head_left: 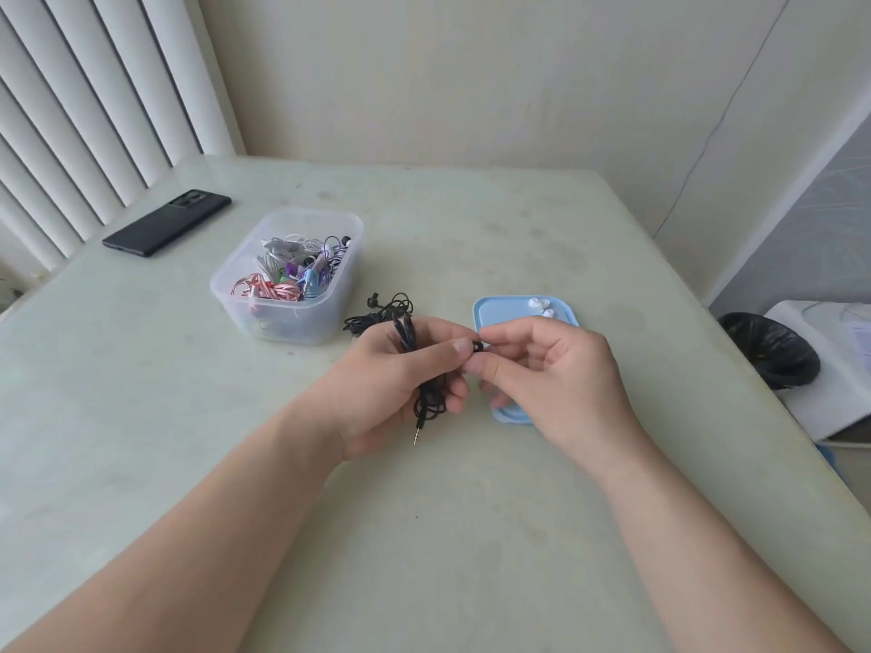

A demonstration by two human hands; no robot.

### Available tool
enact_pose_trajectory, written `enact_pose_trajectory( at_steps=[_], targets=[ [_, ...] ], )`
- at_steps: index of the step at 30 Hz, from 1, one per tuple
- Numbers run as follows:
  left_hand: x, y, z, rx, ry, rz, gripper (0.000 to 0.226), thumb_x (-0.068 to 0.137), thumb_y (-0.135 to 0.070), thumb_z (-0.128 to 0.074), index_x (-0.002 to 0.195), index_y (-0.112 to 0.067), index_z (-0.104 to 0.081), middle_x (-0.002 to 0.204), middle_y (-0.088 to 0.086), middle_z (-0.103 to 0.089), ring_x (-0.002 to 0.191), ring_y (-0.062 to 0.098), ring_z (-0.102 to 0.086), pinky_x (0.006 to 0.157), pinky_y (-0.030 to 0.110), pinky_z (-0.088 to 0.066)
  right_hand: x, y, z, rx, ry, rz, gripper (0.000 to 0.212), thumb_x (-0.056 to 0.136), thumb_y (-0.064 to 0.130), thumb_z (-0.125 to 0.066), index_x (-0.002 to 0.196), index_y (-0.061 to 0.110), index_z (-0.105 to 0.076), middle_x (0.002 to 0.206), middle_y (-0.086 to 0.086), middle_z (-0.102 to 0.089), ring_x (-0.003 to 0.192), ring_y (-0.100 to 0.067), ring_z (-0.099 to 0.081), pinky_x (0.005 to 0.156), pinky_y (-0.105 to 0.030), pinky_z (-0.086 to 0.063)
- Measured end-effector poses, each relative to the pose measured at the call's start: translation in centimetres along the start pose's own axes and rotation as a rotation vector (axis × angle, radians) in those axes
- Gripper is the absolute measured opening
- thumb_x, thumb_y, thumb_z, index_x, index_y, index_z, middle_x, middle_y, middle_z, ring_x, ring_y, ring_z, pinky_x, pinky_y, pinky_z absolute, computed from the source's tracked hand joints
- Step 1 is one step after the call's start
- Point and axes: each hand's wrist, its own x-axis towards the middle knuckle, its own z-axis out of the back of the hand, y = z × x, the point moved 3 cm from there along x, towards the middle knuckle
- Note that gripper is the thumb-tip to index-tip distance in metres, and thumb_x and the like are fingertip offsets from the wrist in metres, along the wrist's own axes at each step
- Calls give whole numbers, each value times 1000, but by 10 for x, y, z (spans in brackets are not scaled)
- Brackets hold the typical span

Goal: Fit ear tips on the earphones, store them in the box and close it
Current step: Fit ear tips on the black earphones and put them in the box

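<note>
My left hand (400, 384) grips a bundled black earphone cable (426, 398), its jack plug hanging below the fingers, and pinches a black earbud (478, 345) at the thumb tip. My right hand (556, 384) pinches at that same earbud from the right; a tip between the fingers cannot be made out. More black cable (377, 315) lies tangled on the table behind the left hand. The clear plastic box (287, 322) stands open at the left, holding several coloured earphones. Its blue lid (509, 306) lies flat under my right hand, with two white ear tips (542, 307) on it.
A black phone (167, 223) lies at the table's far left corner near white vertical blinds. A black-lined bin (768, 348) stands off the table's right edge beside a white object. The pale table (424, 534) extends toward me.
</note>
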Motion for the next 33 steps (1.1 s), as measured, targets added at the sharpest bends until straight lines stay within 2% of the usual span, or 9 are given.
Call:
enact_pose_trajectory(
  at_steps=[5,9,11,14,18,21,24,29,33],
  targets=[
    [0,-1,0,-85,-74,-8,17,83,-8,-74,98,-6,-67,84,16,-62,68,23,-62,65,36,-56,-4,-1,-1,138,32,-16,18,80,4,-82,96,5,-75,71,-10,-75,60,-24,-71,61,-31,-60],
    [0,1,4,-151,-127,-36,14,93,1,-70,105,-4,-65,87,17,-65,71,24,-65,69,35,-58,-4,-6,0,299,181,-99,28,85,-5,-70,111,2,-72,92,-18,-78,85,-33,-77,78,-32,-61],
    [0,2,5,-176,-128,-51,11,95,1,-66,105,-3,-64,84,14,-71,72,24,-69,71,35,-60,-3,-6,1,346,190,-104,28,92,-11,-60,114,1,-71,97,-21,-77,84,-32,-76,77,-33,-61],
    [1,3,5,-228,-138,-73,17,92,3,-68,108,0,-66,82,13,-71,73,26,-70,86,48,-63,-1,-6,3,419,145,-117,22,99,-1,-55,115,1,-70,92,-17,-75,72,-26,-71,69,-32,-60],
    [1,5,0,-154,-125,-93,12,94,1,-67,103,-5,-74,86,12,-73,80,25,-69,92,46,-60,1,-9,2,414,122,-101,25,103,6,-50,116,2,-71,84,-13,-64,71,-24,-63,67,-32,-57],
    [0,4,-4,-108,-107,-125,11,96,-5,-67,105,-7,-72,94,15,-74,87,26,-69,87,44,-61,0,-11,-3,374,142,-119,23,101,4,-55,118,2,-70,81,-13,-64,70,-24,-61,65,-32,-56],
    [-2,4,-9,-62,-137,-161,10,99,-5,-66,108,-6,-69,89,10,-73,79,20,-69,72,30,-58,-1,-12,-5,341,118,-123,15,96,6,-63,108,-2,-68,78,-17,-68,66,-27,-63,60,-33,-56],
    [-4,9,-15,57,-179,-220,7,102,-9,-63,108,-7,-66,94,14,-69,83,25,-72,75,44,-63,-1,-12,-3,234,8,-63,9,94,9,-68,90,3,-73,70,-13,-67,58,-24,-60,53,-33,-52],
    [0,11,-14,46,-195,-234,10,102,-6,-63,110,-3,-66,88,9,-70,77,20,-71,70,33,-58,-4,-7,-3,96,-37,-26,12,92,20,-74,85,10,-76,66,-6,-67,55,-18,-56,50,-29,-48]
  ],
)
